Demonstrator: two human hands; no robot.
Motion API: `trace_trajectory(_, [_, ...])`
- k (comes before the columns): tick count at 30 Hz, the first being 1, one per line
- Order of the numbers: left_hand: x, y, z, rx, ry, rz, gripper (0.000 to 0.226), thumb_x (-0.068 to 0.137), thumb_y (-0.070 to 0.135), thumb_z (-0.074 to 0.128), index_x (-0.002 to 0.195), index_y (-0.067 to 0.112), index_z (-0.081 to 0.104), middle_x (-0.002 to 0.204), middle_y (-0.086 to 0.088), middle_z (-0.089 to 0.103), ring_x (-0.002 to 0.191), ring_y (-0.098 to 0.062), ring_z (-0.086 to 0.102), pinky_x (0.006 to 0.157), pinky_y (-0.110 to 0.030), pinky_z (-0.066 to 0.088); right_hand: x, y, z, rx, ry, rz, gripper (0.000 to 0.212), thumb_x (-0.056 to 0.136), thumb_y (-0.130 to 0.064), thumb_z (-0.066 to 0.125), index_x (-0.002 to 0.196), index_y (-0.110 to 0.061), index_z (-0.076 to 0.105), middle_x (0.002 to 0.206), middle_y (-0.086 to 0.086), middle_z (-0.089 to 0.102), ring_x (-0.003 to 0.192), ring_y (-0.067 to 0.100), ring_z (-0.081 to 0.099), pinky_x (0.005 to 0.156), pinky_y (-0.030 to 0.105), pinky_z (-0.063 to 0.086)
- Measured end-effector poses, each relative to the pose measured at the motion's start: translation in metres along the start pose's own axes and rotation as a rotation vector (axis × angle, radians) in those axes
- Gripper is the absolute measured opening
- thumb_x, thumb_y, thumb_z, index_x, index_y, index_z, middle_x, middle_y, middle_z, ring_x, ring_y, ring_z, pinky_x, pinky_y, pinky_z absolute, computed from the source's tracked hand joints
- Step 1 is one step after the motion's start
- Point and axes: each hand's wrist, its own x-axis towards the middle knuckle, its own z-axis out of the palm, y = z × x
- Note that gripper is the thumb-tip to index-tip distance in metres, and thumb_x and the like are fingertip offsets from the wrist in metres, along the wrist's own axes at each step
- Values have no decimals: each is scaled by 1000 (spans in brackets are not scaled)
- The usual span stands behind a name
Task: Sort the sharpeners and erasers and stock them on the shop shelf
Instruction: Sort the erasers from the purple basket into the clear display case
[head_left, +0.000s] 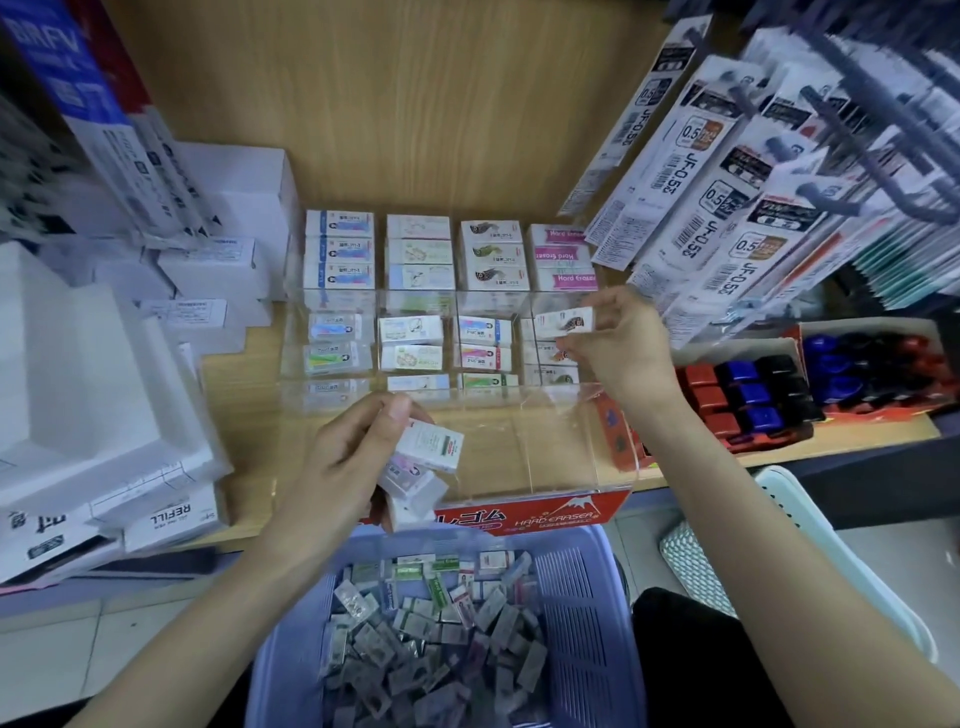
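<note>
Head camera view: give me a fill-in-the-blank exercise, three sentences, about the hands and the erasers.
1. The right hand pinches exactly ____ eraser over the clear display case.
2. The left hand grips ____ erasers than the right does.
3. The case's red label reads HARD ____.
Missing: one, more, ERASER.

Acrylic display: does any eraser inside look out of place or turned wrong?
One: in the back-right compartment, the middle pink Hard Eraser has its label upside down, unlike the two around it.

Light wooden shelf back panel (415, 104), matching wooden shelf board (239, 364), pale grey tiled floor (52, 649) below, even indoor lighting.
</note>
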Motion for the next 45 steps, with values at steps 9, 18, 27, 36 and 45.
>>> trace_trajectory(9, [-2, 1, 3, -33, -11, -3, 33, 80, 50, 40, 76, 28, 64, 59, 2, 61, 47, -9, 53, 36, -20, 37, 11, -1, 11, -358, 18, -144, 30, 86, 0, 62, 114, -7, 53, 94, 1, 52, 93, 21, 58, 74, 31, 47])
trace_trajectory(18, [-3, 1, 2, -90, 18, -2, 41, 80, 51, 38, 80, 19, 63, 59, 1, 61, 45, -9, 53, 35, -18, 36, -3, -7, 20, -1098, -14, -298, 30, 86, 8, 54, 115, 0, 57, 134, 18, 35, 95, 36, 60, 74, 37, 49])
trace_trajectory(27, [-3, 0, -2, -122, 25, -32, 44, 80, 56, 37, 73, 22, 64, 59, -1, 61, 48, -11, 54, 37, -21, 38, -6, -13, 20, -1068, -40, -400, 30, 91, 1, 53, 120, -6, 51, 94, 13, 66, 86, 33, 65, 62, 33, 41])
trace_trajectory(36, [-2, -2, 0, 29, 148, 35, 63, 88, 69, 35, 62, 20, 65, 61, -11, 63, 57, -17, 60, 60, -30, 47, -130, -35, 20, -16, -664, -248, 22, 80, -28, 71, 101, -22, 65, 90, -12, 61, 80, 3, 58, 74, 21, 50])
trace_trajectory(45, [-2, 0, 0, 1, 55, 45, 50, 81, 58, 40, 59, 21, 64, 60, 9, 66, 59, 0, 59, 60, -11, 42, -119, -22, 19, 470, -551, 40, 23, 97, -13, 45, 96, -7, 67, 75, 10, 68, 66, 15, 65, 61, 24, 53])
